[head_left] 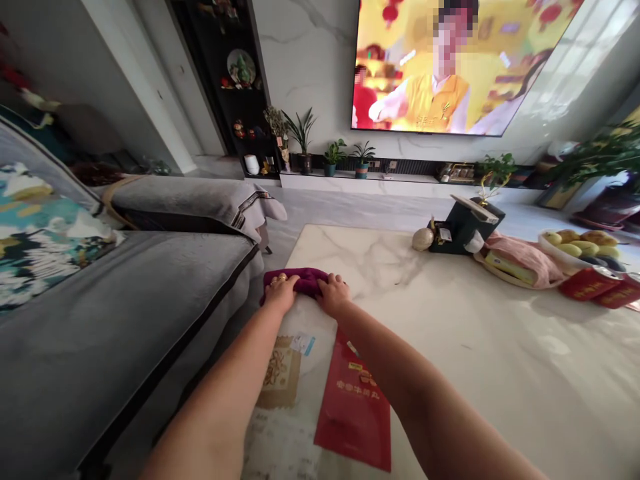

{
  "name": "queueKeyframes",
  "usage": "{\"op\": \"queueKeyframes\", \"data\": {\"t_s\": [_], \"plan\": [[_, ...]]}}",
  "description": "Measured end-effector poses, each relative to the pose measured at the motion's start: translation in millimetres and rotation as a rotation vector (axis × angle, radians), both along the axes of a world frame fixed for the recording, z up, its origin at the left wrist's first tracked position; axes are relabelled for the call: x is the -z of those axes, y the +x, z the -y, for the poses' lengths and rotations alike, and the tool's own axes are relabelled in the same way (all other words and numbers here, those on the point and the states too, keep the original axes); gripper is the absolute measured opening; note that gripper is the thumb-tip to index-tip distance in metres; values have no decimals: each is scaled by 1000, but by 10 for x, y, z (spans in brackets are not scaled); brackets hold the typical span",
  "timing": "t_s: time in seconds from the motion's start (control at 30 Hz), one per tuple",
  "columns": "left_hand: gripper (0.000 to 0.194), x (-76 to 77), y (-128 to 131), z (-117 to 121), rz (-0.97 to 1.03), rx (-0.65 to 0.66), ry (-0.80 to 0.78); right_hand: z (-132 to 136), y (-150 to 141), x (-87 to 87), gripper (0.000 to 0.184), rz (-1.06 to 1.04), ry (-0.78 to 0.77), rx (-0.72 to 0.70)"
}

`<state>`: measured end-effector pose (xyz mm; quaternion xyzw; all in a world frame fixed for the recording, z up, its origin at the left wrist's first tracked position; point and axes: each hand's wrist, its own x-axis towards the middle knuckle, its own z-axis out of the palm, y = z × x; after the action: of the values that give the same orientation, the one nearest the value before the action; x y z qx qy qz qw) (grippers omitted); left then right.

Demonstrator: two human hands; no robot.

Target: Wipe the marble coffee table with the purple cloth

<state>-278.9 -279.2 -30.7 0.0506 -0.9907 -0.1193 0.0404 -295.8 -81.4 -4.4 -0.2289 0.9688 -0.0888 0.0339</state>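
A purple cloth (306,283) lies bunched along the left edge of the marble-patterned table (370,257). My left hand (281,292) grips its left end, with a ring showing on a finger. On the cloth's right end, my right hand (334,293) presses with curled fingers. Nearer to me, a red printed bag (353,407) lies flat beneath my right forearm, which covers part of it. A tan packet (285,373) with a small white-and-blue packet (303,343) at its top rests beside it, partly behind my left forearm.
A grey sofa (150,307) runs along the table's left side. Toward the table's far right stand a dark green box (457,227), a round pale object (423,239), a basket with a pink cloth (525,257), a fruit bowl (565,261) and red cans (593,283).
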Motion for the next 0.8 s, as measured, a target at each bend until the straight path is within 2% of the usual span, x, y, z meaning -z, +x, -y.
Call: {"op": "queueKeyframes", "data": {"t_s": [0.1,0.23,0.33,0.6,0.8], "plan": [[41,81,79,23,34,15,19,-1,94,90,40,31,-60,-16],[39,12,517,50,88,41,57,-42,504,61,34,71,-77,-102],[39,-72,1057,30,135,35,86,-97,979,12,34,94,-73,-178],[56,-279,2778,-117,265,2,147,-266,2310,-151,33,158,-28,-383],[69,-336,3739,-353,306,-25,192,-529,3124,-319,30,128,-28,-468]]}}
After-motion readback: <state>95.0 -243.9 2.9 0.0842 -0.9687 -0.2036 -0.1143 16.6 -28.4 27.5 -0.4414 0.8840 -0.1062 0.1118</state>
